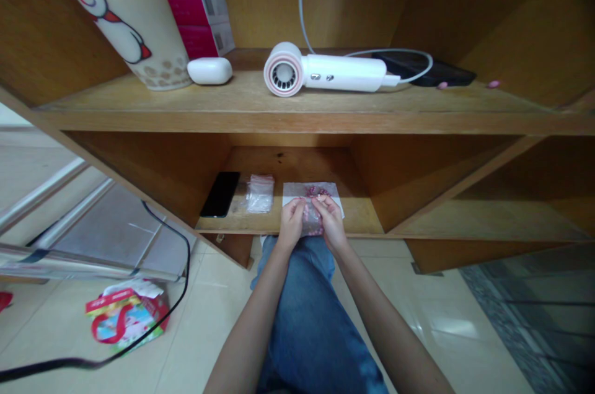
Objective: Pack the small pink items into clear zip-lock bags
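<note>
Both hands meet over a small clear plastic bag (pixel 312 220) with pink bits inside, at the front edge of the lower shelf. The fingers of my left hand (pixel 292 218) pinch its left top corner, and those of my right hand (pixel 331 218) pinch the right one. Behind the bag, a white sheet of paper (pixel 290 190) lies on the shelf, bearing a cluster of small dark pink beads (pixel 318 191). To the left rests a stack of clear zip bags (pixel 260 194). My fingers partly cover the bag's opening.
A black phone (pixel 220 194) lies at the lower shelf's left. On the upper shelf (pixel 260 103) are a bubble tea cup (pixel 139 28), a white earbud case (pixel 210 70), pink boxes (pixel 193 10), a corded white handheld fan (pixel 325 70) and a dark flat object (pixel 427 70). A black cable (pixel 186 270) hangs left.
</note>
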### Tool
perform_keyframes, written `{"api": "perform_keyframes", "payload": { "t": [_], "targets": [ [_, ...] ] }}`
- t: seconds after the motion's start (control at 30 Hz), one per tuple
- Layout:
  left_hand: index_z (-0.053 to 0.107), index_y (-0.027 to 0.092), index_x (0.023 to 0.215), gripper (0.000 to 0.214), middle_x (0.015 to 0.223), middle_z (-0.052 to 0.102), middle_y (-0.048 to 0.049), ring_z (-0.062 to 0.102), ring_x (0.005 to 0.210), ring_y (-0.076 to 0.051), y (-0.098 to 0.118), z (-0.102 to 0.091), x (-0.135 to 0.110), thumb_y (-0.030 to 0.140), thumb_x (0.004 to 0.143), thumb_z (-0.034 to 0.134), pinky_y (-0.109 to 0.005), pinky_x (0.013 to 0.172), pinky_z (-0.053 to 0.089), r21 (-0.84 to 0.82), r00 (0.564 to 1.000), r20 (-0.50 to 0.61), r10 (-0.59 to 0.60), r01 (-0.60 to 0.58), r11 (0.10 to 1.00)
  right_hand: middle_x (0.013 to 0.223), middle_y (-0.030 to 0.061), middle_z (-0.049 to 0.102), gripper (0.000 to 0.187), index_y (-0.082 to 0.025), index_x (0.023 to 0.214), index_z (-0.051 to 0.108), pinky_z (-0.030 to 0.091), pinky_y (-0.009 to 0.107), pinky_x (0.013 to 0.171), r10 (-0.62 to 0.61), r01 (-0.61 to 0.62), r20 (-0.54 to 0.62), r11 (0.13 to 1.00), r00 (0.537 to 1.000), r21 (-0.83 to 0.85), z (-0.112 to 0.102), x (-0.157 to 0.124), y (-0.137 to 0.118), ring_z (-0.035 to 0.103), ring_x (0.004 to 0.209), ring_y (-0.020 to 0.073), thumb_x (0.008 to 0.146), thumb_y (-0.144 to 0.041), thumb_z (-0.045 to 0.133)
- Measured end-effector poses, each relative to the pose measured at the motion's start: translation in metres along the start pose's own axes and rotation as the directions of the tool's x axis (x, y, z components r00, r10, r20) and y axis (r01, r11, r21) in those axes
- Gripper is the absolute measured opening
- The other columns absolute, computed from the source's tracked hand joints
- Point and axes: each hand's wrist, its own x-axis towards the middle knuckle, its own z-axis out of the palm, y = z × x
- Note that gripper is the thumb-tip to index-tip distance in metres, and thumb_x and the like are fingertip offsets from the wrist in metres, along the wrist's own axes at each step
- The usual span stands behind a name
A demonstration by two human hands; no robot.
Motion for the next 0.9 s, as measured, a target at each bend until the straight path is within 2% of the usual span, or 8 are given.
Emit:
{"api": "perform_keyframes", "payload": {
  "t": [0.17, 0.4, 0.63, 0.9],
  "targets": [
    [0.051, 0.015, 0.055, 0.029, 0.053, 0.048, 0.0028, 0.042, 0.052, -0.009, 0.0015, -0.0008, 0.0006, 0.032, 0.078, 0.046, -0.020, 0.052, 0.033, 0.008, 0.999, 0.048, 0.022, -0.022, 1.000, 0.057, -0.0052, 0.050, 0.019, -0.020, 0.067, 0.053, 0.035, 0.020, 0.050, 0.016, -0.016, 0.008, 1.000, 1.000, -0.015, -0.0033, 0.0016, 0.0029, 0.044, 0.049, 0.0082, 0.070, -0.036, 0.063],
    [0.059, 0.015, 0.063, 0.023, 0.063, 0.059, -0.0002, 0.052, 0.062, -0.012, -0.0006, 0.0009, -0.0004, 0.034, 0.074, 0.052, -0.022, 0.060, 0.040, -0.024, 1.000, 0.003, -0.015, 0.015, 1.000, 0.067, -0.0029, 0.060, 0.016, -0.020, 0.069, 0.058, 0.041, 0.022, 0.057, 0.084, -0.086, 0.066, 0.996, 0.994, 0.031, -0.0001, 0.0009, 0.0002, 0.052, 0.057, 0.0100, 0.067, -0.033, 0.066],
    [0.061, 0.015, 0.062, 0.020, 0.060, 0.059, 0.0007, 0.051, 0.059, -0.012, -0.0001, -0.0006, 0.0004, 0.025, 0.074, 0.048, -0.022, 0.060, 0.040, 0.040, 0.999, 0.054, 0.008, -0.010, 0.999, 0.066, -0.0026, 0.060, 0.016, -0.020, 0.069, 0.057, 0.040, 0.022, 0.056, 0.032, -0.030, 0.046, 0.999, 0.998, -0.045, -0.0022, 0.0012, 0.0028, 0.051, 0.058, 0.0109, 0.068, -0.035, 0.064],
    [0.064, 0.015, 0.068, 0.021, 0.067, 0.063, -0.0011, 0.055, 0.066, -0.013, 0.0030, 0.0016, 0.0002, 0.032, 0.073, 0.052, -0.022, 0.063, 0.042, -0.010, 0.996, 0.084, -0.033, 0.034, 0.999, 0.068, -0.0026, 0.061, 0.013, -0.020, 0.070, 0.058, 0.042, 0.022, 0.057, 0.055, -0.055, 0.064, 0.998, 0.996, -0.011, -0.0003, 0.0012, 0.0006, 0.053, 0.059, 0.0112, 0.068, -0.031, 0.065]
  ]
}}
